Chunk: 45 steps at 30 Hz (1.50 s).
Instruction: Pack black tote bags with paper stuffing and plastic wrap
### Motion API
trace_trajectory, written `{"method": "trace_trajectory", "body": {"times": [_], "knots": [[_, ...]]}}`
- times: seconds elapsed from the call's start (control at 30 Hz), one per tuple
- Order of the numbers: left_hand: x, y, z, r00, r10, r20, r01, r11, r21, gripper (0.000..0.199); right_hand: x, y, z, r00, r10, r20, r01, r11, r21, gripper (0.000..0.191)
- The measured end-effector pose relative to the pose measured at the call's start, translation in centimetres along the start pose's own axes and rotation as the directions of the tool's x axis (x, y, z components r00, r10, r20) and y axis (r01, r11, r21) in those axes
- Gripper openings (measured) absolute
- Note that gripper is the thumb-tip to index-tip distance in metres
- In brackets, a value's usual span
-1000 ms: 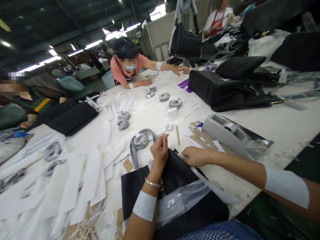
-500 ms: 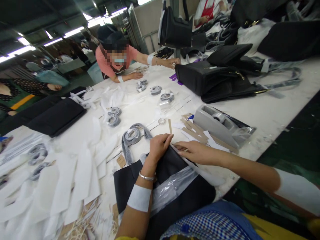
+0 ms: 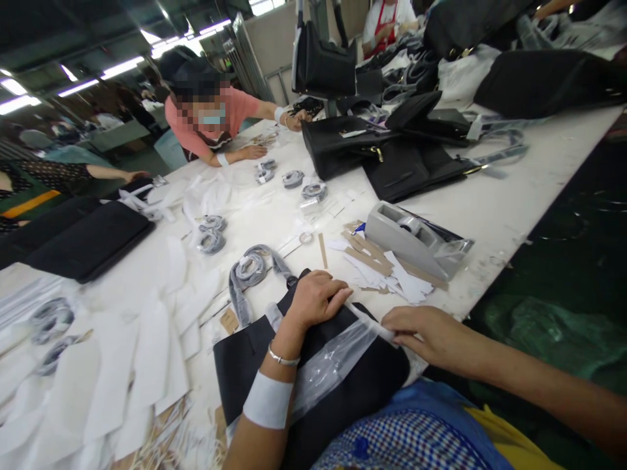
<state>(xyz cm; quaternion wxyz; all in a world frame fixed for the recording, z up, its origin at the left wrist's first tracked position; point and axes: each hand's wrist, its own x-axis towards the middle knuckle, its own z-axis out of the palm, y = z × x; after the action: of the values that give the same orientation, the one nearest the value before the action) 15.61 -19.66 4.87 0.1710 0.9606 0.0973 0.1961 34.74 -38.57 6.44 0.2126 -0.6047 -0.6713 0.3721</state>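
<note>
nearest, at six o'clock, a checked and blue apron point(image 3: 401, 437) meets the lower edge of a black bag point(image 3: 353, 391) lying on the table point(image 3: 484, 215), a band of clear plastic point(image 3: 337, 362) slanting across it. the left hand point(image 3: 321, 297) rests over the bag's far edge with its fingers curled; whether it grips the edge or only presses it, i cannot tell. most of the bag lies from four to eight o'clock of that hand, right under the palm and wrist. the right hand point(image 3: 434, 333), at four o'clock of the left, pinches the end of a white strip point(image 3: 373, 322) between thumb and fingers, at the bag's two o'clock side. what has just changed is this hand: half a second ago it was close beside the left, and now it has come back toward the body, the gap wider and the strip showing between, which suggests the strip is being drawn out along that side. beyond, at one o'clock, are paper strips point(image 3: 392, 269) and a grey tape dispenser point(image 3: 416, 238); at eleven, a wrapped strap point(image 3: 249, 271) lies coiled. farthest, a co-worker in pink point(image 3: 240, 108) leans on the table.
</note>
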Motion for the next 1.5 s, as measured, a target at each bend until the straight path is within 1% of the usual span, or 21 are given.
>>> {"method": "trace_trajectory", "body": {"times": [0.1,0.2,0.3,0.33,0.37,0.4,0.47,0.53,0.57,0.7,0.77,0.83,0.9,0.97,1.03,1.13,1.2,1.3,1.4,1.43,1.5], "knots": [[0.0,0.3,-0.1,0.999,0.019,0.028,-0.019,1.0,-0.01,0.038,-0.3,0.3,1.0,0.991,-0.05,-0.124,0.061,0.995,0.082,0.021],[0.2,0.2,0.0,0.996,0.061,0.066,-0.06,0.998,-0.021,0.039,-0.8,0.8,2.8,0.978,0.049,-0.205,0.006,0.966,0.257,0.021],[0.3,0.5,0.1,0.998,0.05,0.04,-0.051,0.998,0.034,0.044,-1.0,1.4,4.3,0.976,0.16,-0.147,-0.055,0.837,0.544,0.031],[0.4,0.6,0.2,0.998,0.046,0.032,-0.048,0.997,0.055,0.046,-1.1,1.6,4.4,0.979,0.17,-0.113,-0.071,0.805,0.59,0.038],[0.5,0.8,0.2,0.999,0.036,0.04,-0.039,0.996,0.078,0.047,-1.2,1.7,4.4,0.982,0.168,-0.086,-0.087,0.807,0.584,0.043],[0.7,1.0,0.3,0.998,0.013,0.064,-0.019,0.994,0.103,0.049,-1.3,1.7,4.2,0.984,0.158,-0.078,-0.094,0.845,0.526,0.046],[1.1,1.2,0.6,0.988,-0.081,0.13,0.058,0.984,0.167,0.053,-1.6,1.5,3.6,0.985,0.121,-0.122,-0.078,0.947,0.311,0.051],[1.5,1.3,1.1,0.965,-0.182,0.188,0.138,0.965,0.225,0.054,-2.2,1.3,3.4,0.984,0.07,-0.162,-0.051,0.992,0.118,0.055],[1.7,1.2,1.3,0.955,-0.212,0.207,0.161,0.958,0.239,0.054,-2.5,1.3,3.6,0.984,0.058,-0.166,-0.048,0.997,0.067,0.058],[1.9,1.0,2.4,0.948,-0.231,0.221,0.175,0.953,0.245,0.051,-3.9,2.1,5.9,0.989,0.094,-0.11,-0.101,0.993,-0.061,0.069],[1.9,1.0,2.8,0.951,-0.228,0.209,0.174,0.953,0.247,0.048,-4.1,3.1,6.7,0.995,0.053,-0.088,-0.065,0.988,-0.14,0.074],[1.9,1.2,3.1,0.957,-0.221,0.189,0.173,0.955,0.239,0.044,-3.8,3.7,6.4,0.997,-0.022,-0.075,0.007,0.981,-0.194,0.076],[1.8,1.5,3.2,0.963,-0.216,0.16,0.175,0.956,0.237,0.041,-3.4,3.1,5.3,0.991,-0.076,-0.107,0.05,0.971,-0.233,0.073],[1.6,1.6,3.3,0.966,-0.22,0.133,0.183,0.952,0.244,0.04,-2.7,1.5,4.0,0.978,-0.127,-0.168,0.078,0.959,-0.273,0.064],[1.5,1.4,3.5,0.963,-0.236,0.129,0.2,0.95,0.24,0.04,-1.8,-0.4,3.1,0.961,-0.212,-0.179,0.149,0.938,-0.313,0.056],[1.7,0.8,3.4,0.956,-0.246,0.157,0.22,0.961,0.169,0.036,-0.2,-1.7,3.6,0.929,-0.366,-0.059,0.327,0.883,-0.337,0.058],[1.8,0.7,2.4,0.959,-0.236,0.155,0.224,0.97,0.095,0.03,0.5,-1.1,4.9,0.901,-0.435,-0.006,0.403,0.84,-0.364,0.064],[0.6,2.3,-0.7,0.961,-0.269,0.071,0.263,0.961,0.08,0.026,1.0,1.3,6.9,0.855,-0.517,-0.045,0.434,0.76,-0.483,0.067],[-2.7,5.7,-3.3,0.92,-0.391,0.014,0.387,0.914,0.122,0.031,1.6,3.1,7.5,0.784,-0.611,-0.11,0.442,0.673,-0.594,0.063],[-4.1,7.0,-3.5,0.901,-0.434,0.014,0.43,0.895,0.117,0.034,1.9,3.3,7.3,0.764,-0.635,-0.115,0.449,0.651,-0.612,0.061],[-7.2,9.5,-2.8,0.863,-0.506,0.019,0.501,0.858,0.111,0.042,2.4,2.9,6.4,0.739,-0.667,-0.095,0.481,0.621,-0.618,0.051]]}}
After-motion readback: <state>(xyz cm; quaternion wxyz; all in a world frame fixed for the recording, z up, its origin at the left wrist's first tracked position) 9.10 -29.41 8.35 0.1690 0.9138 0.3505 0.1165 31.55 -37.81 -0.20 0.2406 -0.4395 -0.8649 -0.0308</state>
